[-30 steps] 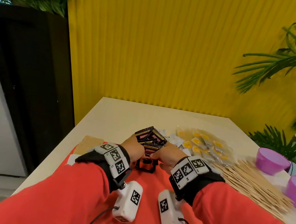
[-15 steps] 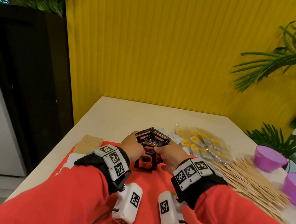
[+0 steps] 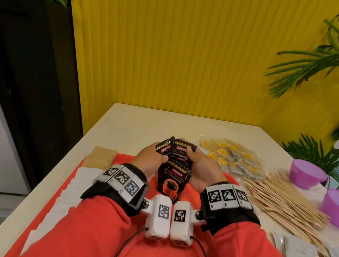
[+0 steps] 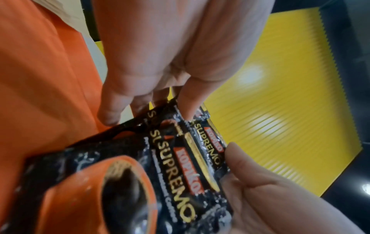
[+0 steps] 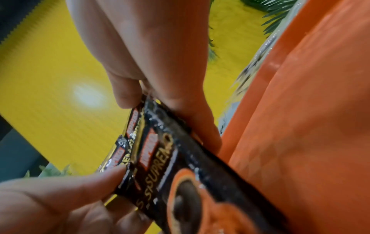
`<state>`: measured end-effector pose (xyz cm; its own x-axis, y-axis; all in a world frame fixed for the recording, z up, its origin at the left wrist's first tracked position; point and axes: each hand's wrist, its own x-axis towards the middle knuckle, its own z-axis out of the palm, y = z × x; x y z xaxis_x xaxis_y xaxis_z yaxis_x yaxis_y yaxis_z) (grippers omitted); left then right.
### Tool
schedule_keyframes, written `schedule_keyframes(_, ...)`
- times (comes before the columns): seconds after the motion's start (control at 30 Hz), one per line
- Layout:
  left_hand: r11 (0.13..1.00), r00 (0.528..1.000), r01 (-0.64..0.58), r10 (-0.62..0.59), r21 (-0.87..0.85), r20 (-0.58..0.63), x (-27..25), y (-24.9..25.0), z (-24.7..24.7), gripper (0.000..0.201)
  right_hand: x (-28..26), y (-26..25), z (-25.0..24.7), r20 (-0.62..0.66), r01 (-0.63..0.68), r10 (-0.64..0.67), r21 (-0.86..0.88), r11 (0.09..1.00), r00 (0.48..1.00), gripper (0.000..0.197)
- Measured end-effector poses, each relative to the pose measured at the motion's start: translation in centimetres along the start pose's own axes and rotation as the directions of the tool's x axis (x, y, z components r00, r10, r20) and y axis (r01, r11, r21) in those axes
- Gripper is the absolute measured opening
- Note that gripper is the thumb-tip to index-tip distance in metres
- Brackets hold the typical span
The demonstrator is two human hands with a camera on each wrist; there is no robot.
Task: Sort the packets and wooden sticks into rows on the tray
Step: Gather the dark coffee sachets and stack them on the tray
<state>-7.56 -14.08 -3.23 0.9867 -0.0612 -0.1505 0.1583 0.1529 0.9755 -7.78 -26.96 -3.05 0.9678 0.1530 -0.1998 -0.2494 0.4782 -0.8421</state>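
Both hands hold one stack of black coffee packets (image 3: 174, 170) just above the red tray (image 3: 122, 158). My left hand (image 3: 150, 162) grips the stack's left side and my right hand (image 3: 200, 169) grips its right side, thumbs on the printed faces. In the left wrist view my left hand (image 4: 160, 71) has its fingers behind the black packets (image 4: 180, 166). In the right wrist view my right hand (image 5: 160, 63) pinches the packets (image 5: 176, 166) at their top edge. A heap of wooden sticks (image 3: 282, 200) lies to the right of the tray.
Clear packets with yellow labels (image 3: 231, 158) lie behind the sticks. Two purple bowls (image 3: 306, 173) (image 3: 338, 206) stand at the right edge. Brown packets (image 3: 100, 156) and white packets (image 3: 75, 183) sit along the tray's left side. Silver packets (image 3: 297, 252) lie near right.
My wrists have drawn closer together, and the fanned black packets are gathered into a tighter stack, faces tilted up towards me.
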Motion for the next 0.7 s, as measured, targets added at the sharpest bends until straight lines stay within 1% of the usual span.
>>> schedule_keyframes(0.07,1.000,1.000,0.010,-0.010,0.001,-0.004,-0.1,-0.3,-0.1,0.040,0.0,0.3,-0.1,0.023,-0.025,0.025,0.002,1.000,0.999,0.030)
schedule_keyframes(0.13,1.000,1.000,0.018,-0.018,0.010,0.003,0.0,-0.5,-0.2,0.037,0.1,0.3,-0.2,0.026,-0.042,0.043,-0.035,0.998,0.999,0.033)
schedule_keyframes(0.3,0.996,0.999,0.018,-0.021,0.086,0.035,0.0,-0.8,-0.7,0.029,0.4,0.5,-0.5,0.076,-0.067,0.070,-0.038,0.997,0.995,0.033)
schedule_keyframes(0.4,0.991,0.998,0.032,-0.039,0.130,0.055,0.0,-0.9,-1.1,0.031,0.4,0.5,-0.6,0.108,-0.082,0.085,-0.034,0.996,0.991,0.035)
schedule_keyframes(0.47,0.990,0.997,0.033,-0.042,0.135,0.067,-0.1,-0.9,-1.2,0.032,0.4,0.5,-0.6,0.129,-0.089,0.093,-0.043,0.995,0.987,0.044)
schedule_keyframes(0.53,0.992,0.997,0.030,-0.039,0.125,0.073,-0.1,-1.0,-1.2,0.033,0.6,0.7,-0.6,0.153,-0.079,0.090,-0.074,0.994,0.984,0.058)
schedule_keyframes(0.63,0.994,0.996,0.033,-0.041,0.108,0.074,-0.2,-1.0,-1.2,0.036,0.9,1.2,-0.6,0.169,-0.041,0.062,-0.127,0.991,0.984,0.078)
schedule_keyframes(0.7,0.995,0.996,0.040,-0.046,0.088,0.071,-0.2,-1.0,-1.2,0.038,1.1,1.5,-0.6,0.172,-0.015,0.038,-0.131,0.991,0.984,0.089)
